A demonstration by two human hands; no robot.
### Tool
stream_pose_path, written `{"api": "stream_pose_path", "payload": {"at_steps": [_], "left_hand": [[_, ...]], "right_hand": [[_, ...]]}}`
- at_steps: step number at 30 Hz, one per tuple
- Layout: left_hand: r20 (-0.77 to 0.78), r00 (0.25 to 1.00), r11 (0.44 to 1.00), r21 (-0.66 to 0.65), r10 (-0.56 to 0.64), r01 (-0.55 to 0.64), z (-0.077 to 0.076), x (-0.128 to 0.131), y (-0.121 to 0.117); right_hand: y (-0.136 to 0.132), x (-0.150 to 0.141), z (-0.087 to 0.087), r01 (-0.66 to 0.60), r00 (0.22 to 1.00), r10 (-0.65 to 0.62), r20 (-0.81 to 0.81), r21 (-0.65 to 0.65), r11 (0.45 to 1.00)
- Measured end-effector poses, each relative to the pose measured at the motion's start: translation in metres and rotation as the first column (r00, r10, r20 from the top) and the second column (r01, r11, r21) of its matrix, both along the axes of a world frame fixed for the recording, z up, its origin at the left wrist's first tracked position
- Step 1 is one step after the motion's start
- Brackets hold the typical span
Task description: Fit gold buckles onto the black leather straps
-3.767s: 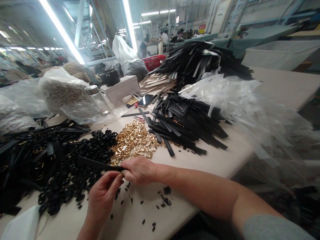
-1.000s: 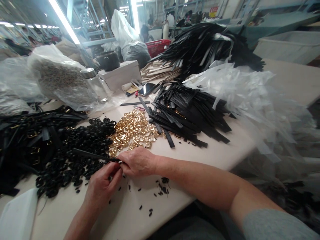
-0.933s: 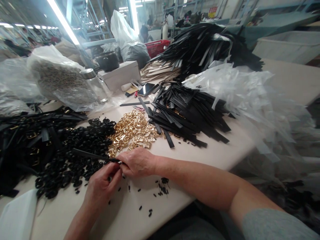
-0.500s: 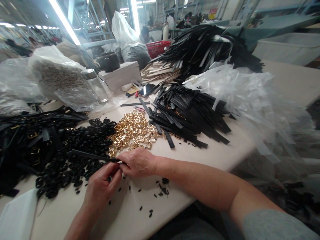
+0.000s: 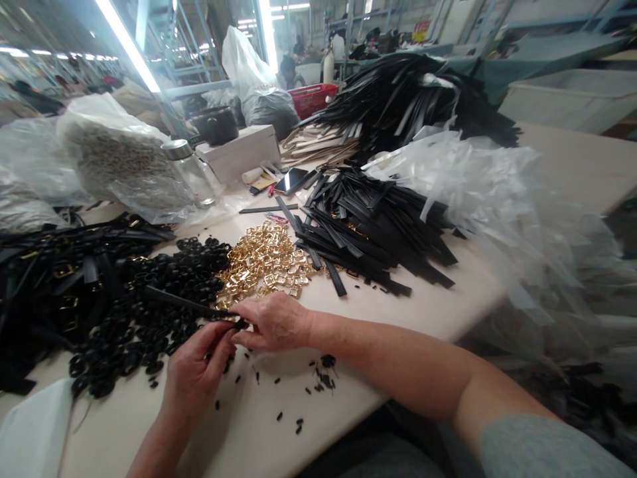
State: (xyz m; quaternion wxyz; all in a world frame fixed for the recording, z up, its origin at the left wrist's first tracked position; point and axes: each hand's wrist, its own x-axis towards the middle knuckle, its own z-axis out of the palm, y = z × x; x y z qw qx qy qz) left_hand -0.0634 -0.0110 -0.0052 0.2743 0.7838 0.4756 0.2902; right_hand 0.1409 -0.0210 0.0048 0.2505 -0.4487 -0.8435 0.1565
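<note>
Between my two hands is a black strap [image 5: 182, 300], its free end reaching left over the heap of black loops [image 5: 129, 332]. My right hand [image 5: 273, 320] is closed on the strap from the right, thumb and fingers pinching near its end. From below left, my left hand [image 5: 196, 362] pinches at the same end; a small dark piece shows between the fingertips, too hidden to make out. Just beyond my hands lies a pile of gold buckles [image 5: 266, 255]. Small black scraps [image 5: 323, 378] are scattered on the tabletop [image 5: 259, 425].
Black straps [image 5: 368, 226] are heaped at the right, beside crumpled plastic sheeting [image 5: 478, 179]. Buckled straps [image 5: 60, 285] pile up at the far left. Behind stand a glass jar [image 5: 192, 176], a phone [image 5: 291, 180], a white box [image 5: 243, 153] and a black pot [image 5: 215, 125].
My left hand has shifted slightly left and its fingertips have parted a little from my right hand's. The strap's free end tilts up a little more.
</note>
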Motion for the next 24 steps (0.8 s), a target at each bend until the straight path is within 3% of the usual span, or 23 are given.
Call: {"api": "stream_pose_path", "payload": {"at_steps": [7,15,20,24], "left_hand": [[0.054,0.998,1.0,-0.02,0.023,-0.022,-0.001,-0.003,0.002],[0.355,0.927,0.964,-0.264,0.118,-0.021,0.001,0.003,-0.002],[0.395,0.903,0.97,-0.228,0.17,-0.083,0.007,0.01,-0.004],[0.357,0.923,0.978,-0.191,0.143,-0.078,0.008,0.007,-0.003]], "right_hand": [[0.001,-0.001,0.001,0.003,0.999,-0.002,0.049,-0.029,1.0],[-0.002,-0.001,0.007,0.035,0.998,-0.033,0.055,-0.051,0.998],[-0.002,-0.001,0.008,0.045,0.999,-0.043,0.032,-0.054,0.998],[-0.002,0.0,0.011,0.044,0.999,-0.041,0.034,-0.079,0.996]]}}
